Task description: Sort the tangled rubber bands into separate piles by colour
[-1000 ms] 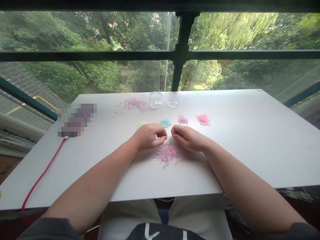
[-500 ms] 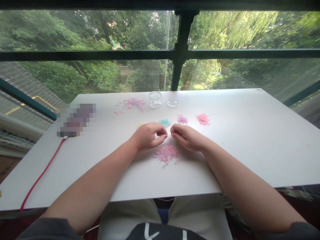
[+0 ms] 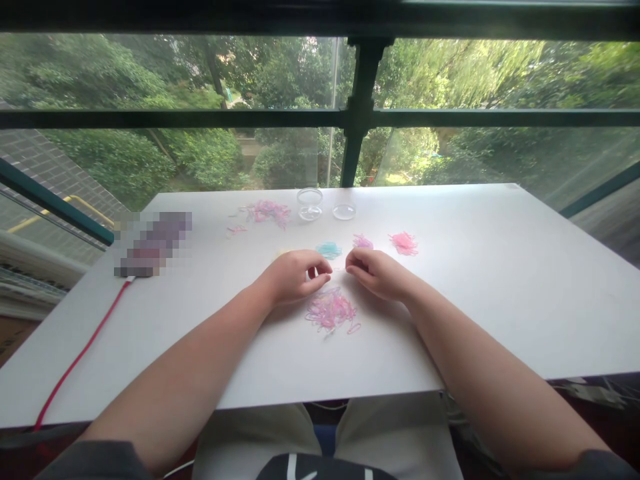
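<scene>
Over the middle of the white table, my left hand point(image 3: 299, 277) is curled, a small gap between its thumb and index finger and nothing seen in them. Opposite it, my right hand point(image 3: 376, 272) has its thumb and fingertips pinched together at a thin pinkish rubber band point(image 3: 338, 269), which reaches into the gap between the hands. Just below lies a mixed pile of pink and lilac rubber bands point(image 3: 331, 311). Beyond my fingers sit a blue pile point(image 3: 329, 251), a purple pile point(image 3: 363, 241) and a pink pile point(image 3: 404, 243). A yellowish pile is mostly hidden behind my left hand.
Another mixed heap of bands point(image 3: 267, 212) lies at the back left. Beside it stand a clear round container point(image 3: 310, 205) and a clear shallow lid point(image 3: 345, 212). A blurred-out object point(image 3: 153, 245) with a red cable point(image 3: 83, 357) is on the left. Windows border the far edge.
My hands have moved slightly apart, and my left thumb and index finger have parted. A thin band now shows between the hands. The view has tilted up a little.
</scene>
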`<act>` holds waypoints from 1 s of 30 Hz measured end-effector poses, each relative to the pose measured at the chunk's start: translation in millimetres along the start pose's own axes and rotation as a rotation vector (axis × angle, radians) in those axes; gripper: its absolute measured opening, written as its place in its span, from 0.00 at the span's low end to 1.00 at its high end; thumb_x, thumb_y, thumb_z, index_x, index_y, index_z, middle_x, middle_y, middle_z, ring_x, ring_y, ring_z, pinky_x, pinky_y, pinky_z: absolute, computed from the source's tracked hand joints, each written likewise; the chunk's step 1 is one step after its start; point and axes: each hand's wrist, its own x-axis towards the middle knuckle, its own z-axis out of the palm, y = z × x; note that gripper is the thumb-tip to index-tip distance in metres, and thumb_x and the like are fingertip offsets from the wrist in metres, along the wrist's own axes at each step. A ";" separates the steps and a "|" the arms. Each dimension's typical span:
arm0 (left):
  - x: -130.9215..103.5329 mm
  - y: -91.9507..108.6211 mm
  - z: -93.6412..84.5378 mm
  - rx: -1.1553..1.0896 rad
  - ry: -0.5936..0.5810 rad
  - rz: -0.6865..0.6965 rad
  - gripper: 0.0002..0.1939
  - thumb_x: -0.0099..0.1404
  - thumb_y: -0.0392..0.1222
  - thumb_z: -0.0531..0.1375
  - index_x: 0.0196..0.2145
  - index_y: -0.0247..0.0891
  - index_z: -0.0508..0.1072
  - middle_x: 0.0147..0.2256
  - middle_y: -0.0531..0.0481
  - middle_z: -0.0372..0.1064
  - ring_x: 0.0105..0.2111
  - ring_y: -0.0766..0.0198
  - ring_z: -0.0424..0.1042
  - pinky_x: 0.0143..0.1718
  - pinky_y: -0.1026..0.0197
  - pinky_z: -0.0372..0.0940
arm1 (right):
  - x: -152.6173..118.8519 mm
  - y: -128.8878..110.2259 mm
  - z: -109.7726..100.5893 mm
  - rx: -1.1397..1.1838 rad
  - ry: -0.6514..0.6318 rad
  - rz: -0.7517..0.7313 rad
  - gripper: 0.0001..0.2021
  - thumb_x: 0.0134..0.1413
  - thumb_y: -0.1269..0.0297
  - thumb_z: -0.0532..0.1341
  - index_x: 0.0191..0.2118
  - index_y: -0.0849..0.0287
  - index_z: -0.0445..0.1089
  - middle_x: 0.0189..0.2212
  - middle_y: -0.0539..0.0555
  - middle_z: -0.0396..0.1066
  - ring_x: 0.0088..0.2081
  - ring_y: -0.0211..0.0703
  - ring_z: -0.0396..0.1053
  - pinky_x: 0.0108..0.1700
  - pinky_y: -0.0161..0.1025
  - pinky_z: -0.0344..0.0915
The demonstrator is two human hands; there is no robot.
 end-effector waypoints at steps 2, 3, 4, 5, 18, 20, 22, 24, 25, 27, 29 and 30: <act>-0.1 -0.4 -0.2 -0.004 -0.006 -0.006 0.07 0.60 0.40 0.57 0.34 0.38 0.74 0.31 0.52 0.72 0.28 0.68 0.69 0.33 0.65 0.62 | 0.2 0.8 0.3 -0.008 0.002 0.013 0.04 0.53 0.68 0.54 0.31 0.59 0.65 0.23 0.49 0.65 0.25 0.35 0.59 0.29 0.33 0.54; -0.1 -0.6 -0.3 -0.004 -0.010 -0.008 0.07 0.60 0.40 0.57 0.33 0.38 0.74 0.31 0.52 0.72 0.28 0.68 0.68 0.33 0.65 0.62 | 0.2 1.1 0.3 -0.011 0.002 0.018 0.04 0.53 0.68 0.54 0.31 0.59 0.65 0.23 0.49 0.65 0.25 0.35 0.59 0.30 0.33 0.54; -0.2 -0.6 -0.4 -0.001 -0.015 -0.009 0.07 0.60 0.39 0.57 0.33 0.38 0.74 0.31 0.53 0.72 0.28 0.68 0.68 0.34 0.65 0.62 | 0.3 1.4 0.2 -0.013 0.003 0.024 0.04 0.53 0.68 0.54 0.31 0.59 0.65 0.23 0.49 0.65 0.26 0.35 0.59 0.30 0.33 0.54; -0.1 -0.6 -0.5 0.003 -0.020 -0.012 0.07 0.60 0.39 0.57 0.33 0.38 0.74 0.30 0.53 0.72 0.28 0.68 0.68 0.34 0.64 0.62 | 0.5 1.7 0.0 -0.013 0.004 0.028 0.04 0.53 0.68 0.54 0.31 0.59 0.65 0.24 0.49 0.65 0.26 0.35 0.59 0.30 0.33 0.54; 0.2 -0.2 -1.2 0.037 -0.066 -0.034 0.07 0.60 0.39 0.56 0.32 0.39 0.74 0.28 0.53 0.72 0.27 0.68 0.67 0.34 0.64 0.61 | 1.0 3.4 -1.6 -0.034 0.055 0.041 0.03 0.51 0.68 0.55 0.30 0.59 0.64 0.22 0.48 0.65 0.24 0.34 0.59 0.28 0.32 0.54; 0.0 0.2 -1.9 0.040 -0.065 -0.034 0.07 0.60 0.39 0.56 0.31 0.39 0.74 0.28 0.53 0.72 0.27 0.68 0.67 0.34 0.64 0.61 | 0.5 8.2 -9.8 -0.079 0.082 0.061 0.03 0.51 0.68 0.55 0.30 0.58 0.64 0.22 0.48 0.65 0.24 0.35 0.60 0.27 0.32 0.54; -0.6 0.5 -3.1 0.034 -0.065 -0.040 0.07 0.60 0.39 0.56 0.31 0.38 0.74 0.29 0.52 0.72 0.28 0.67 0.68 0.33 0.64 0.61 | -0.9 18.1 -24.4 -0.155 0.156 0.126 0.03 0.50 0.68 0.55 0.30 0.58 0.65 0.22 0.49 0.66 0.24 0.35 0.60 0.28 0.32 0.54; -1.4 0.4 -4.5 0.028 -0.066 -0.052 0.07 0.60 0.39 0.56 0.31 0.38 0.73 0.29 0.53 0.72 0.28 0.68 0.68 0.33 0.65 0.61 | -3.9 31.6 -42.1 -0.235 0.285 0.250 0.03 0.49 0.68 0.55 0.30 0.59 0.66 0.24 0.50 0.68 0.25 0.36 0.61 0.29 0.33 0.55; -1.8 0.0 -5.2 0.029 -0.065 -0.058 0.07 0.60 0.40 0.56 0.31 0.38 0.73 0.29 0.53 0.72 0.28 0.68 0.68 0.33 0.65 0.61 | -5.9 38.8 -50.4 -0.262 0.345 0.325 0.04 0.49 0.68 0.55 0.29 0.59 0.66 0.25 0.51 0.69 0.26 0.36 0.62 0.29 0.33 0.55; -2.3 -1.2 -6.3 0.032 -0.073 -0.061 0.07 0.61 0.40 0.56 0.31 0.39 0.73 0.30 0.53 0.72 0.28 0.68 0.68 0.33 0.65 0.61 | -9.6 52.1 -62.4 -0.297 0.363 0.457 0.04 0.47 0.68 0.56 0.28 0.59 0.67 0.25 0.52 0.70 0.26 0.36 0.62 0.28 0.33 0.55; -2.4 -2.5 -7.0 0.037 -0.080 -0.058 0.07 0.61 0.41 0.55 0.31 0.39 0.73 0.30 0.53 0.72 0.29 0.68 0.68 0.33 0.65 0.61 | -11.9 62.0 -67.0 -0.294 0.315 0.538 0.04 0.45 0.69 0.56 0.27 0.59 0.68 0.24 0.52 0.70 0.25 0.36 0.63 0.27 0.33 0.55; -2.4 -2.9 -7.2 0.037 -0.084 -0.057 0.07 0.61 0.41 0.55 0.32 0.39 0.73 0.30 0.53 0.72 0.29 0.68 0.68 0.33 0.65 0.61 | -12.3 65.5 -67.2 -0.288 0.300 0.558 0.04 0.45 0.69 0.57 0.27 0.59 0.69 0.25 0.52 0.71 0.25 0.36 0.63 0.27 0.33 0.55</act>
